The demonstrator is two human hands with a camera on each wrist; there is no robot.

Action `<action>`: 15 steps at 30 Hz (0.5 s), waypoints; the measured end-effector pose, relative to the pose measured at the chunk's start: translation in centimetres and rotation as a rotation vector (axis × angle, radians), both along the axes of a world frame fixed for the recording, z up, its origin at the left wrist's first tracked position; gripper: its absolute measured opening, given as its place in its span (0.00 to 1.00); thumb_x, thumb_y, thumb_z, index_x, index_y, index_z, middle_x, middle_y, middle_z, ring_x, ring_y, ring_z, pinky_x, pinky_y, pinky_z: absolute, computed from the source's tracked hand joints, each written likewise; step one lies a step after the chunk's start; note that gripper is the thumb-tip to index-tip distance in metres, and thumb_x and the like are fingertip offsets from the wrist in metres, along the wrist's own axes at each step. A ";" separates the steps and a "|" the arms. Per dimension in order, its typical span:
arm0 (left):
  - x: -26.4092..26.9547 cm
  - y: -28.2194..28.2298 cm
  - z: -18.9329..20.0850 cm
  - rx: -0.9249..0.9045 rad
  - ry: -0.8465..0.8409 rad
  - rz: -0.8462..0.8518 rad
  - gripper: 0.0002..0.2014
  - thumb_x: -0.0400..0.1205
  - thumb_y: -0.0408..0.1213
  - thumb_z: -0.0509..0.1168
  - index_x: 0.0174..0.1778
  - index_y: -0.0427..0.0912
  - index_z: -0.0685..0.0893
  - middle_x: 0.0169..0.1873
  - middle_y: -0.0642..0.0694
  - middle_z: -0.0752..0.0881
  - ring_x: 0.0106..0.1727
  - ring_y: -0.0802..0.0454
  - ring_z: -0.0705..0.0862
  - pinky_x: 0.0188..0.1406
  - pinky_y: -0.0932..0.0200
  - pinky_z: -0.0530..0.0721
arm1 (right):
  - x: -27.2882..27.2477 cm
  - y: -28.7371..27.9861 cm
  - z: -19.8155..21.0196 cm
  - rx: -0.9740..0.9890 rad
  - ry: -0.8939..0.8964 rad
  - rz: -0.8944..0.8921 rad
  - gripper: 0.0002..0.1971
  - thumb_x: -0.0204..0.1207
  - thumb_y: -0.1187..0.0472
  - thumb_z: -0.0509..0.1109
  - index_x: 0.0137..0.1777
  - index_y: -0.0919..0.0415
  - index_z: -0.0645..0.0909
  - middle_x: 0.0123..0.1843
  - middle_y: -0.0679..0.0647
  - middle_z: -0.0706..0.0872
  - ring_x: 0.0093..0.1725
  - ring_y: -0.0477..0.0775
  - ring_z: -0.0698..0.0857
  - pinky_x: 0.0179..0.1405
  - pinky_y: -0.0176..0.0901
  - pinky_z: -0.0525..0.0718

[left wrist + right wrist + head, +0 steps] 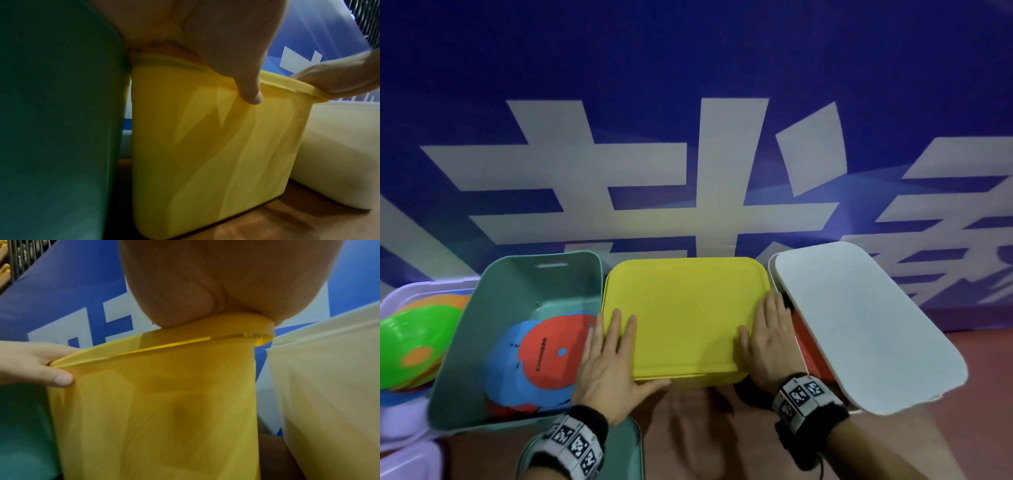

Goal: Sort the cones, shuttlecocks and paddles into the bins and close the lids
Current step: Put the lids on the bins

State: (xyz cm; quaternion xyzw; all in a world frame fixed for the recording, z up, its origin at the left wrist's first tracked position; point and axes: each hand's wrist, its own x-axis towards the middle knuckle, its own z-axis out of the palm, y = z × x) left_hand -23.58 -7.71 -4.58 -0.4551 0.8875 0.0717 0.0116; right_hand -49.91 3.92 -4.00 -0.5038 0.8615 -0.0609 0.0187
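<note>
**Yellow lid pressed onto yellow bin, both hands flat**

As seen from the head camera, the yellow lid (685, 315) lies flat on the yellow bin (688, 382), its long axis running left to right, between the green bin (465, 346) and the white bin (775, 274). Left hand (607, 363) rests palm down on the lid's near-left corner, fingers straight and spread, pointing away from the person, thumb stretched along the near edge. Right hand (768, 342) lies palm down on the lid's right edge, fingers straight. Green bin is open; red and blue paddles (544, 356) lie overlapped in it. White lid (866, 325) sits tilted and skewed on the white bin, a gap showing on its left side. Green and orange flat cones (414, 346) are stacked in a pale bin (400, 291) at far left. Blue banner (688, 102) with large white characters stands behind the row.

Left wrist view: thumb hangs over the lid's near rim onto the yellow bin's front wall; the bin stands upright on brown floor (287, 219), green bin just beside it on one side, white bin on the other.

Right wrist view: palm heel presses the lid's corner; a thin gap shows between lid edge and bin rim along the near side. Left hand's thumb touches the bin wall under the rim.
</note>
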 end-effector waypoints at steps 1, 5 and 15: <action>-0.2 -0.2 -0.1 -0.003 -0.012 -0.001 0.65 0.62 0.90 0.44 0.88 0.46 0.51 0.87 0.43 0.43 0.87 0.39 0.37 0.85 0.45 0.40 | -0.1 -0.3 -0.1 0.006 0.012 0.023 0.36 0.83 0.47 0.49 0.75 0.82 0.69 0.77 0.81 0.69 0.79 0.77 0.66 0.83 0.66 0.62; -0.8 -0.8 0.1 0.000 -0.053 -0.034 0.64 0.65 0.89 0.42 0.85 0.40 0.65 0.85 0.37 0.60 0.87 0.39 0.55 0.84 0.44 0.47 | -0.3 -1.4 -0.1 0.064 0.024 0.041 0.37 0.84 0.47 0.46 0.78 0.81 0.65 0.79 0.81 0.65 0.82 0.75 0.63 0.82 0.66 0.62; -0.7 -0.5 1.2 -0.035 0.025 0.032 0.60 0.55 0.90 0.51 0.85 0.68 0.53 0.87 0.43 0.51 0.86 0.33 0.49 0.75 0.31 0.68 | 0.2 0.3 0.7 0.092 -0.043 0.070 0.45 0.79 0.34 0.39 0.85 0.69 0.57 0.85 0.75 0.53 0.86 0.70 0.52 0.87 0.57 0.49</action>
